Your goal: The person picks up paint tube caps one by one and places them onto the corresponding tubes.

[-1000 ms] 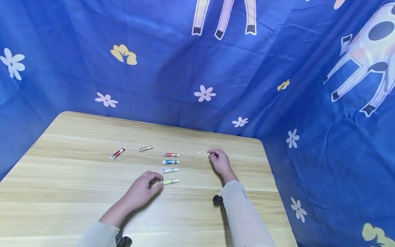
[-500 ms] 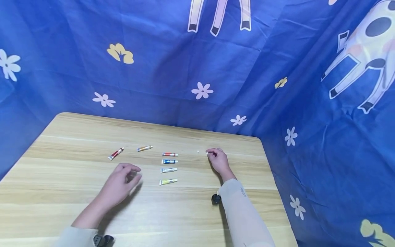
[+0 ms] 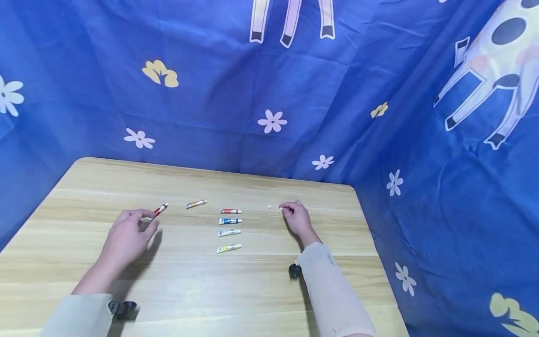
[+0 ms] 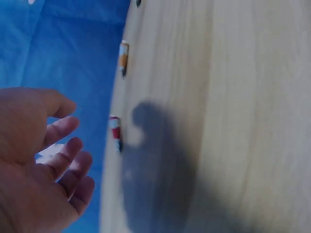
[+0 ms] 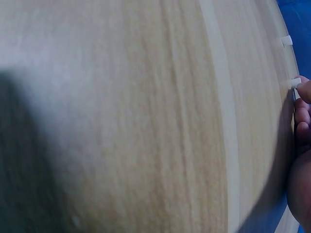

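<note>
My left hand hovers just in front of a dark red paint tube at the left of the table. In the left wrist view its fingers are loosely bent around nothing, and that paint tube lies apart from them. Over at the right, my right hand pinches a small white cap between thumb and fingertip, low at the tabletop. A second white cap sits a little to its left. An ochre paint tube lies between the dark red one and the middle group.
Mid-table, a column of paint tubes runs from back to front: red, blue, pale silver and a yellow tube. A blue patterned curtain hangs behind and right of the wooden table.
My left hand has let go of the yellow tube and moved left and away from me to the dark red one. The right hand stays in place with the cap.
</note>
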`<action>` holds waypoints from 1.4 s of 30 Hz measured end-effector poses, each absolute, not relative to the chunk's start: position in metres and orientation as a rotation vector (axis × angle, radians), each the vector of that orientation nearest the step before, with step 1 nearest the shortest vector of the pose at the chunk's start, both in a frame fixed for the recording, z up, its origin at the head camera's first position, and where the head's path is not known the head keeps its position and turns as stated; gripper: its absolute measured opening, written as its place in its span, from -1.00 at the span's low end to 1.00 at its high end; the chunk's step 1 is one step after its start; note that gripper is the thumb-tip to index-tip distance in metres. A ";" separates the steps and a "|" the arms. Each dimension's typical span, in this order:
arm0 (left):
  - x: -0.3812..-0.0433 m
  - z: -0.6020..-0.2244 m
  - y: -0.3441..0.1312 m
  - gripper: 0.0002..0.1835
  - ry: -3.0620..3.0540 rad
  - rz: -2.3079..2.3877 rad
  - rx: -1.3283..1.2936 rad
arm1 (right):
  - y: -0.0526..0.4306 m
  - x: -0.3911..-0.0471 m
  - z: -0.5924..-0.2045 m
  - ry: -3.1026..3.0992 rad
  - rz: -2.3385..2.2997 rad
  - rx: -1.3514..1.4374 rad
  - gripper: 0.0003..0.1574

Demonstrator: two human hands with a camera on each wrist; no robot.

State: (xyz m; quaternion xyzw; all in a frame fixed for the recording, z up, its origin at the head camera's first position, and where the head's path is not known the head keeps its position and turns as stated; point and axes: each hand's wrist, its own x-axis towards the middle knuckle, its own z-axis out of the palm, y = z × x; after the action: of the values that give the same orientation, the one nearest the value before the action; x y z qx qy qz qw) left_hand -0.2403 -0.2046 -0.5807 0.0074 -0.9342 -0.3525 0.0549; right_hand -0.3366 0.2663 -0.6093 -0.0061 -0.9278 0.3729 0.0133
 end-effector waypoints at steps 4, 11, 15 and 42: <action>-0.246 -0.589 -0.207 -0.53 -2.856 -1.131 0.113 | 0.266 -0.336 -0.612 -2.909 1.152 -0.025 -0.77; -0.258 -0.592 -0.203 -0.45 -2.883 -1.060 0.182 | 0.265 -0.336 -0.614 -2.903 1.148 -0.029 -0.79; -0.266 -0.592 -0.199 -0.45 -2.878 -1.014 0.178 | 0.265 -0.335 -0.613 -2.899 1.154 -0.026 -0.79; -0.281 -0.600 -0.203 -0.63 -2.927 -0.994 0.205 | 0.279 -0.331 -0.612 -2.551 1.663 -0.233 -0.77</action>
State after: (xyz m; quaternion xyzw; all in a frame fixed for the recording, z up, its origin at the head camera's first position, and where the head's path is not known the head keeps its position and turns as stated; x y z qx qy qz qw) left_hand -0.2812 -0.2029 -0.6002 0.0660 -0.9446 -0.3207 0.0216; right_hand -0.3312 0.2786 -0.6120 -0.0760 -0.8345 0.5440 0.0435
